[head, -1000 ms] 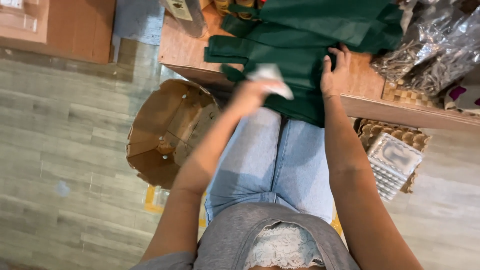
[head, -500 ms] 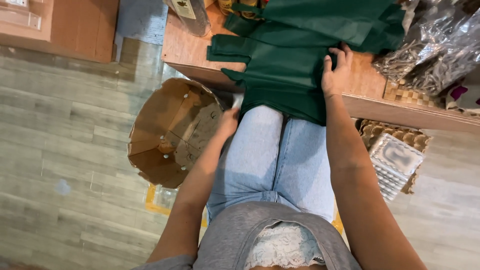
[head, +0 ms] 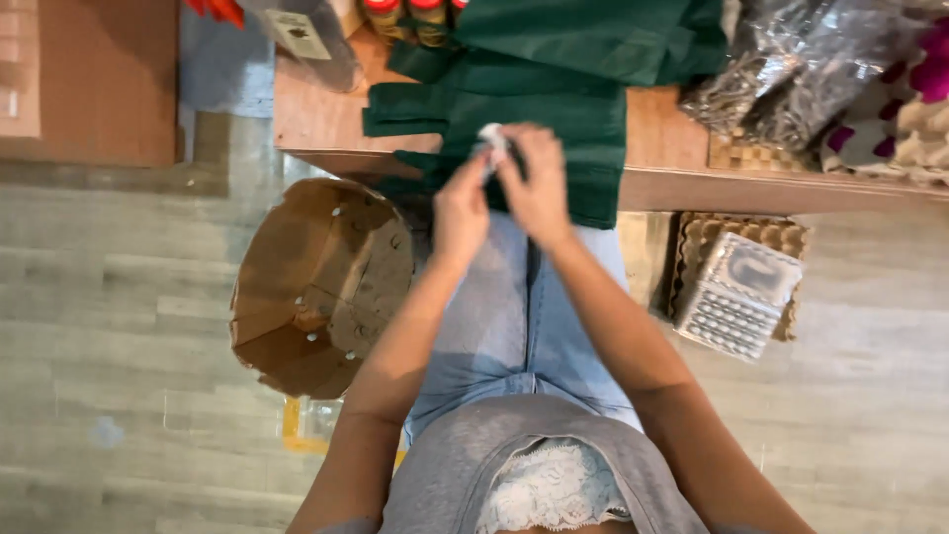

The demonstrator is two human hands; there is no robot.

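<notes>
Both arms reach forward from the shoulders and converge at the desk's front edge, elbows bent and set wider than the wrists. The left hand (head: 461,206) is raised with its back to the camera, fingers bunched towards the thumb. The right hand (head: 537,188) meets it, fingers curled inward, knuckles up. The fingertips of both hands touch or nearly touch, pinched together on a small white scrap (head: 491,135); which fingers grip it is hard to tell from above.

The brown wooden bench (head: 316,119) is carrying dark green fabric bags (head: 554,89) (one draping over its front edge), crinkled clear plastic packets (head: 781,79) and red-capped bottles (head: 410,15).
</notes>
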